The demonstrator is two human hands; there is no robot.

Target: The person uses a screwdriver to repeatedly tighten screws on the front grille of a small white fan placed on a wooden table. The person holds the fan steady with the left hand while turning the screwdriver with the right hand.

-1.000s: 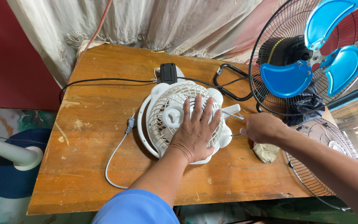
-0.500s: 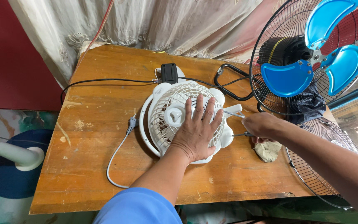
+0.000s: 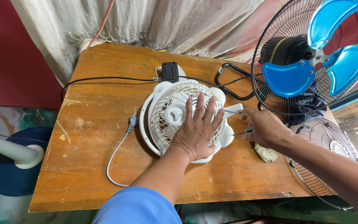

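Pressing down flat, the left hand (image 3: 199,128) lies on the small white fan (image 3: 185,118), fingers spread wide over its round grille and clasping nothing. The palm looks set there to keep the fan from sliding or turning while the other hand works at its side. The fan lies face up on the wooden table (image 3: 104,124), near the middle and a bit closer to the right edge than the left.

The right hand (image 3: 264,126) is just beside the fan's right side. Its fingers are pinched around a thin tool (image 3: 240,133) that looks like a small screwdriver, and the tip points at the fan's rim. It seems held low and sideways so the tip can reach the edge of the white case.

A white cord (image 3: 119,153) comes from the fan's left side and curls toward the front edge of the table. A black cord (image 3: 104,79) runs along the back part, and a small black box (image 3: 170,71) sits at the back, touching the top of the fan. A pale lump (image 3: 266,153), maybe a rag, lies near the right edge, under the right wrist.

Past the right edge stands a big fan with blue blades (image 3: 311,62) inside a black wire cage. A loose wire grille (image 3: 324,149) leans below it. On the floor at the left is a blue fan base with a white post (image 3: 9,153)
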